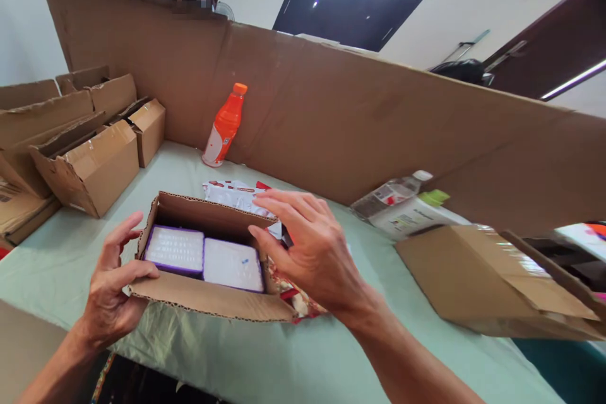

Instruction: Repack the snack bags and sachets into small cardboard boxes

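Observation:
A small open cardboard box (213, 298) is tilted toward me above the front of the table. Inside it, side by side, lie two white-topped blocks with purple edges, the left block (174, 247) and the right block (233, 264). My left hand (116, 284) grips the box's left end, thumb over the near wall and fingers at the outer side. Over the box's right end is my right hand (307, 240), thumb and fingers apart with nothing between them. Partly hidden behind the box is a white and red packet (234, 194); another red-patterned packet (307, 304) shows under my right hand.
Several open cardboard boxes (104, 170) stand at the left. An orange bottle (223, 129) leans by the tall cardboard partition (341, 120). At the right are a clear plastic bottle (388, 196), a white bottle with a green cap (416, 218) and a larger cardboard box (473, 284).

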Motion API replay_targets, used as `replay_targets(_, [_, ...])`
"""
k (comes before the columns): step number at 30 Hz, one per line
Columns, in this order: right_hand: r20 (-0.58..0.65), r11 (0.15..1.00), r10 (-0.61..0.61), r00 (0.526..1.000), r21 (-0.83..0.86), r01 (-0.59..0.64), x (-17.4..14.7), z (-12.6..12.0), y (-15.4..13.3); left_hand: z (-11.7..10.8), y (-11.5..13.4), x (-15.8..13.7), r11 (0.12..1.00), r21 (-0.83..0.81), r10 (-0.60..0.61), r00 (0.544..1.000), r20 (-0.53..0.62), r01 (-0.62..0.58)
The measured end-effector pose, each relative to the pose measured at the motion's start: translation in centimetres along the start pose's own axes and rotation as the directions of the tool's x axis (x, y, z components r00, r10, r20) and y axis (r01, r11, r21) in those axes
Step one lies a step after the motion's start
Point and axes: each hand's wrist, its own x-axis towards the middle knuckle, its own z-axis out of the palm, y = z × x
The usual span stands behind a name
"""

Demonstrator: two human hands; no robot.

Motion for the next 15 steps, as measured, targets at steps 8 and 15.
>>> replay_targets(8, [0.270, 0.952, 0.217, 0.938, 0.155, -0.265, 3.2, 3.5, 2.8, -0.5, -0.2, -0.2, 1.000, -0.014, 0.013, 0.994, 0.104, -0.012])
replay_targets(15, [0.347, 0.914, -0.017, 0.938, 0.385, -0.126, -1.9, 1.5, 1.9, -0.1, -1.3, 0.7, 0.970, 0.173, -0.161, 0.983, -0.086, 0.174])
